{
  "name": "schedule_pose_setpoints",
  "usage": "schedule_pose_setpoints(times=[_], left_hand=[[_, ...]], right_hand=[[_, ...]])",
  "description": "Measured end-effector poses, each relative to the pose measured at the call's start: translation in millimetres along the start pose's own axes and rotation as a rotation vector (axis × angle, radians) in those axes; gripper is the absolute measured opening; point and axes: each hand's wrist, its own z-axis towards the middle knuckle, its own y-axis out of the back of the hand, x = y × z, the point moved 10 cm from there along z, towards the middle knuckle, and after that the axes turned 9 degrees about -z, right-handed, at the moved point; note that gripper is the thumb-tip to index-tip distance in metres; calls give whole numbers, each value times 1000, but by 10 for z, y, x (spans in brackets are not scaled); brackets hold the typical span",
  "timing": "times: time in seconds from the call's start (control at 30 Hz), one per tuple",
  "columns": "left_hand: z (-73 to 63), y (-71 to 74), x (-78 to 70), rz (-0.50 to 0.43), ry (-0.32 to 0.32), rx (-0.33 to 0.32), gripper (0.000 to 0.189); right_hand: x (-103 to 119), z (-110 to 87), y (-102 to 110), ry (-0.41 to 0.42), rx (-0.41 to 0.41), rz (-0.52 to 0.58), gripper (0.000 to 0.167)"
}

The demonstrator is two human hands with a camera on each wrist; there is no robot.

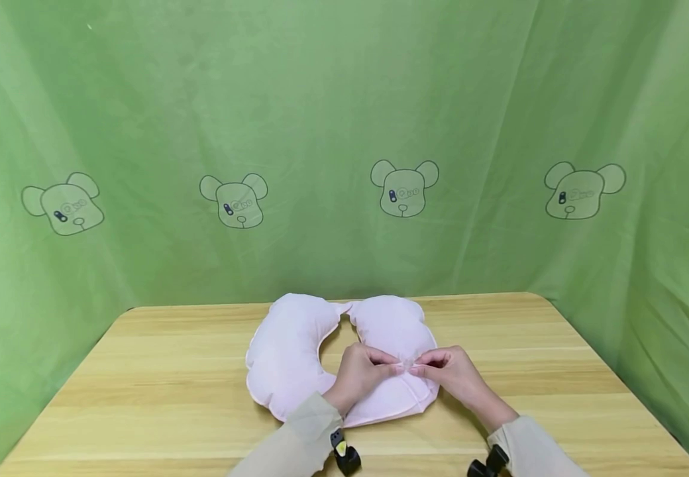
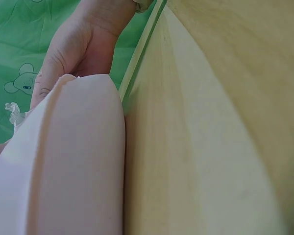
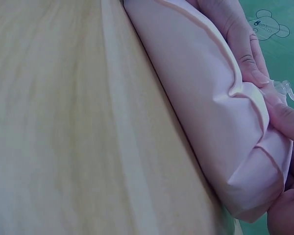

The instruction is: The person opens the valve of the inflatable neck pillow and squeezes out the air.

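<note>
A pale pink inflatable neck pillow (image 1: 287, 351) lies puffed up on the table, its gap at the far side. Out of its right arm sticks a clear plastic air valve (image 2: 13, 113), with what looks like a loose cap. My left hand (image 1: 361, 371) reaches over the pillow and pinches the cover at the valve's left side. From the right, my right hand (image 1: 454, 374) pinches the cover at the other side, thumb and fingertips close to the left ones. In the right wrist view the pink cover (image 3: 250, 127) bunches into creases near the fingers. The fingertips partly hide the valve's base.
The wooden table (image 1: 154, 371) carries the pillow near its middle. Behind and beside it hangs a green curtain (image 1: 320, 99) with bear-head outlines. Black wrist cameras are strapped by both cuffs, the left one (image 1: 344, 454) close to the pillow's near edge.
</note>
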Motion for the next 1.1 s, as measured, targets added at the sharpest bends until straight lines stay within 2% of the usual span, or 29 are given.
schedule_pose_setpoints(times=[0.4,0.7,1.1], left_hand=[[-10,-14,57,-28,22,14,7],[-16,-20,105,-16,56,15,7],[-14,-28,146,-12,65,23,6]], right_hand=[[-47,0,-22,-10,12,-1,15],[-84,3,-37,-9,14,-8,15],[-79,8,-21,-23,16,-18,16]])
